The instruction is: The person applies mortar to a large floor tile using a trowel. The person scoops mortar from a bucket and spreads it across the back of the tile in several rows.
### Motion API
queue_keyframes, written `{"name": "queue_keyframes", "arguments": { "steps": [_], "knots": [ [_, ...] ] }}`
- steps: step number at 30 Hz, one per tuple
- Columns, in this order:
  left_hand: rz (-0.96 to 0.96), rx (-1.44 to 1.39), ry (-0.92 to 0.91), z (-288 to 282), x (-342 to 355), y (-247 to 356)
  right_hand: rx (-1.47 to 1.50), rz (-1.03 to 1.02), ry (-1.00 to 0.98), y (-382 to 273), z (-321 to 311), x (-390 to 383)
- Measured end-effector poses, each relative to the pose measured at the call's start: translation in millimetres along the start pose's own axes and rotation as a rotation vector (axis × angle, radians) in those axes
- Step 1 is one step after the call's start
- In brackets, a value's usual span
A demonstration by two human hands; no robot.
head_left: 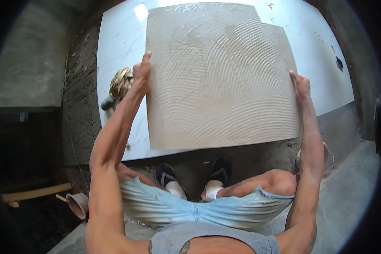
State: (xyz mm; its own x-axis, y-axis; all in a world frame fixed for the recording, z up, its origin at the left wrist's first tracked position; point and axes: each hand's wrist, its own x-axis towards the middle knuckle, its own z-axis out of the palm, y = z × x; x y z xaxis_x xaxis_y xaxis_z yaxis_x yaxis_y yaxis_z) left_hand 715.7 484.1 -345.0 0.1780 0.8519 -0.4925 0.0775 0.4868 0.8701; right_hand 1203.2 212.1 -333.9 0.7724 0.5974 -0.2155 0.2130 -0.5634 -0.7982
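Far left there's a small pot (77, 205) down low, then a crumpled brownish bundle (121, 84) on the big white sheet (125, 122). Left hand (142, 76) is clamped on the left edge of the paste-coated slab (224, 84), which sits over the sheet, near edge sticking out past it. Can't tell if it's lifted. Right hand (301, 83) grips the opposite edge. IMO an uneven grip could tip it, and thumbs sliding inward would smear those ridges. Writing: tiny red marks (271, 5) up top, dark patch (339, 63) far right, neither legible; no brand I can make out.
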Motion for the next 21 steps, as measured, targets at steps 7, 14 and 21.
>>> {"name": "queue_keyframes", "arguments": {
  "steps": [7,14,21],
  "knots": [
    [0.018,0.012,0.127,-12.8,0.8,-23.7,0.050,-0.011,-0.050,22.8,5.7,12.6],
    [0.040,0.094,-0.019,-38.7,-0.7,-22.6,-0.027,-0.035,-0.140,24.2,4.5,22.5],
    [0.333,0.481,0.108,-76.0,-51.4,-20.8,-0.231,-0.067,-0.049,15.5,-6.3,13.8]
  ]
}}
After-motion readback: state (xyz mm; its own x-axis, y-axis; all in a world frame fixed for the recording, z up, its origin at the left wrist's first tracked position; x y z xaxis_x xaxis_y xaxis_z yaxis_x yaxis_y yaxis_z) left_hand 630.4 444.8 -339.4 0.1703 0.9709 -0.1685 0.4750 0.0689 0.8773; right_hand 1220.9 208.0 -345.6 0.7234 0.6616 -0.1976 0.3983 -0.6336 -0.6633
